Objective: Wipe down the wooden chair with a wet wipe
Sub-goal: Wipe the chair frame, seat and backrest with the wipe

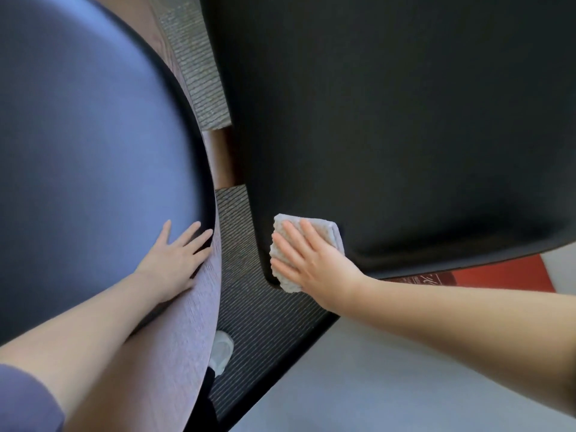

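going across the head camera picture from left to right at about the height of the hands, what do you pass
Round dark seat → left hand resting flat at its edge → striped grey rug → folded wipe → right hand pressing it flat → dark panel

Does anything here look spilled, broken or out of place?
Nothing stands out. The right hand presses a folded wet wipe flat on the dark chair seat near its corner; the left hand rests on the round table. No spills or damage show.
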### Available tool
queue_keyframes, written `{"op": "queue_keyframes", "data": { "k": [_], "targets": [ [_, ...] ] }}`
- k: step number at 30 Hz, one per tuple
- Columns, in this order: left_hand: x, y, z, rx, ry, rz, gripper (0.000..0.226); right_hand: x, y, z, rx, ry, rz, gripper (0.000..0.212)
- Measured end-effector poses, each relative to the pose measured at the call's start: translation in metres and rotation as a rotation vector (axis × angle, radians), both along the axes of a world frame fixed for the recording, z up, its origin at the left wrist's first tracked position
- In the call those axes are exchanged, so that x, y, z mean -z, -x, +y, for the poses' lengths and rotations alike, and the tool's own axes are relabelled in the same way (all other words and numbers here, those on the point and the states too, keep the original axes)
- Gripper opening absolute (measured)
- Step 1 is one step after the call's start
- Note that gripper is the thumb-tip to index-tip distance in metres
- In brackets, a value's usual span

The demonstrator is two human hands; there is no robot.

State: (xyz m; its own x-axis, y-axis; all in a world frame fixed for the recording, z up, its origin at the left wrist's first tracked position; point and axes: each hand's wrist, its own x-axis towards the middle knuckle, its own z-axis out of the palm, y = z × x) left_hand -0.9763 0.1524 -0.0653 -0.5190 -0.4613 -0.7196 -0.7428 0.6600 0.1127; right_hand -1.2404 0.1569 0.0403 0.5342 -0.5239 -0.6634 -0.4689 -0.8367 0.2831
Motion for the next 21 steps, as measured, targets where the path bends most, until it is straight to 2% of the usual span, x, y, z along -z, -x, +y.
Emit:
{"op": "queue_keyframes", "data": {
  "k": [1,2,4,7,12,14,16,17,19,21],
  "targets": [
    [0.002,-0.002,-0.001,0.016,0.007,-0.005,0.075,0.006,-0.009,-0.002,0.018,-0.025,-0.019,0.058],
    [0.004,-0.004,-0.002,0.021,0.014,-0.008,0.076,0.013,-0.017,-0.001,-0.047,-0.041,0.026,0.053],
    [0.009,-0.008,-0.001,0.009,0.032,-0.008,0.078,0.019,-0.038,0.001,-0.082,-0.184,0.194,0.067],
    [0.012,-0.016,0.003,-0.039,0.07,-0.02,0.083,0.026,-0.055,0.001,-0.14,-0.147,0.263,0.07],
    [0.011,-0.019,0.002,-0.087,0.076,0.013,0.083,0.006,-0.053,-0.024,-0.293,-0.261,0.277,0.052],
    [0.013,-0.019,0.002,-0.094,0.082,0.035,0.083,0.014,-0.049,-0.023,-0.278,-0.265,0.315,0.046],
    [0.015,-0.022,0.003,-0.089,0.1,0.053,0.083,0.025,-0.057,-0.015,-0.057,-0.285,0.396,0.043],
    [0.017,-0.024,0.004,-0.091,0.108,0.064,0.082,0.031,-0.063,-0.013,-0.019,-0.315,0.358,0.04],
    [0.02,-0.029,0.005,-0.101,0.125,0.094,0.081,0.04,-0.072,-0.016,-0.196,-0.358,0.484,0.037],
    [0.025,-0.033,0.006,-0.114,0.133,0.14,0.08,0.044,-0.078,-0.02,-0.354,-0.41,0.409,0.04]
  ]
}}
